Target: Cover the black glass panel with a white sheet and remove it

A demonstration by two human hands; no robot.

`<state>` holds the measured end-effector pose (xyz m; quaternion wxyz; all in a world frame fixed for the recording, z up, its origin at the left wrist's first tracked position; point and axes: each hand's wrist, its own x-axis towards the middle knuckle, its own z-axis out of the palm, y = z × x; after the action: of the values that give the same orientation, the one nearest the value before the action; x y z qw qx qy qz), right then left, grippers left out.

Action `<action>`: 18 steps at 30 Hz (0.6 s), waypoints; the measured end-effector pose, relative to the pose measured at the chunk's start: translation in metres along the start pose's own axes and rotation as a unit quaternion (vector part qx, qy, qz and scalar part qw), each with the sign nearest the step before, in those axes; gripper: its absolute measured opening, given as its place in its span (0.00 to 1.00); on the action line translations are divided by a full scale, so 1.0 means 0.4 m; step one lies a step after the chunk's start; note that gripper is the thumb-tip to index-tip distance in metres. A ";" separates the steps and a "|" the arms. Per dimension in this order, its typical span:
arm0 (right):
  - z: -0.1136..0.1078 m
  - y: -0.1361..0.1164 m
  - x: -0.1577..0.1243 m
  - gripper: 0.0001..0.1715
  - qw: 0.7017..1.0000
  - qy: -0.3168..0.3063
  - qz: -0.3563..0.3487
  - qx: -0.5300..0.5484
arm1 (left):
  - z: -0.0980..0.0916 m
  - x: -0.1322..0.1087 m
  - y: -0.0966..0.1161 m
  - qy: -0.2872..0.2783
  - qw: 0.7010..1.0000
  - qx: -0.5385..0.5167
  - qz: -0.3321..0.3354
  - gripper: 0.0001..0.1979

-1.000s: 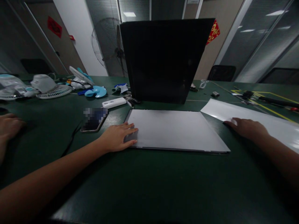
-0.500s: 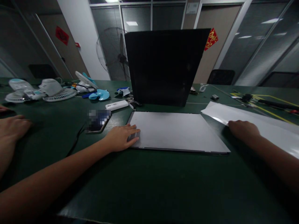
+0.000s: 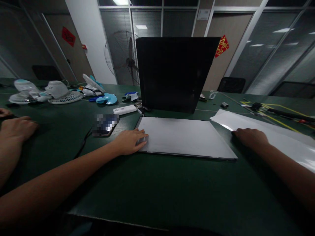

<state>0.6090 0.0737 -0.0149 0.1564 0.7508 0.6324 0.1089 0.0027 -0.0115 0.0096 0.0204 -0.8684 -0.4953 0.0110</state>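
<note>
Wht rect panel [image 3: 182, 135] under L hand [image 3: 131, 141] looks smooth n matt; wht bendy plasticky sheet [image 3: 278, 132] in R hand [image 3: 252, 138], def glossy.

Nothing readable — gold marks [image 3: 222, 45], perhaps characters, on the right-hand red poster [image 3: 218, 53] — too blurred.

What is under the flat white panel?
Under the flat white panel, a dark rim shows along the near edge, with the green table around it. The rest beneath is covered. The left hand lies at its left edge, hiding a patch there.
</note>
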 end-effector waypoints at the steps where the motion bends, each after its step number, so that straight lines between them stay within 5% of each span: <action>1: -0.001 -0.001 -0.001 0.33 1.000 0.001 0.002 0.002 | -0.001 -0.002 0.001 0.003 1.000 -0.002 0.002 0.29; 8: 0.001 -0.003 -0.010 0.27 1.000 0.017 -0.002 -0.001 | -0.010 -0.008 0.006 0.004 1.000 -0.003 -0.004 0.28; 18: 0.014 0.005 0.006 0.35 0.999 0.029 0.010 0.016 | -0.009 -0.010 0.007 0.001 1.000 -0.001 0.006 0.29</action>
<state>0.6131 0.0752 -0.0195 0.1252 0.7564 0.6303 0.1219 0.0032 -0.0162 0.0132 0.0199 -0.8716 -0.4898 0.0102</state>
